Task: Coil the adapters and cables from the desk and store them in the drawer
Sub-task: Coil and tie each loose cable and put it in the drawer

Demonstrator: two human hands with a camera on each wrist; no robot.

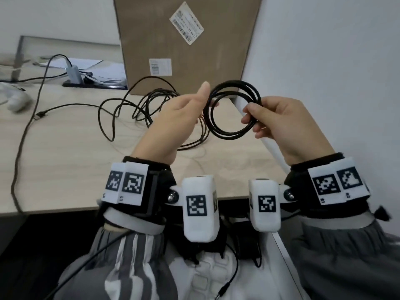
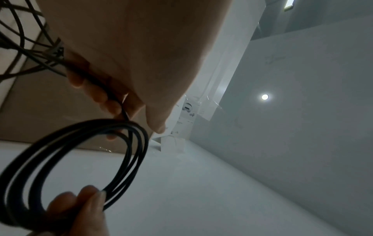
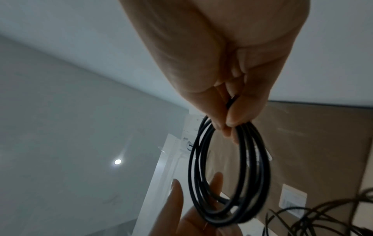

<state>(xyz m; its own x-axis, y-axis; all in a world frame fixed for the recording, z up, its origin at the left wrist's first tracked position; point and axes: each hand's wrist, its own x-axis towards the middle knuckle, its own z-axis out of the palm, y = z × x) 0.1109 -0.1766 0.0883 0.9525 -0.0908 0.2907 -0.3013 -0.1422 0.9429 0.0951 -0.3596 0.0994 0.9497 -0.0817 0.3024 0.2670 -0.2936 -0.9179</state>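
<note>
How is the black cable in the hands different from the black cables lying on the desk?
The held cable is wound in a neat round coil; the desk cables sprawl in loose tangled loops. The coil is lifted, pinched by the right hand with the left hand on it; the others lie untouched. Both are thin and black.

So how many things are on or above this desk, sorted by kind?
Black cable coil, held up: 1
Loose cable tangle: 1
Grey adapter: 1
Cardboard box: 1
Total: 4
</note>
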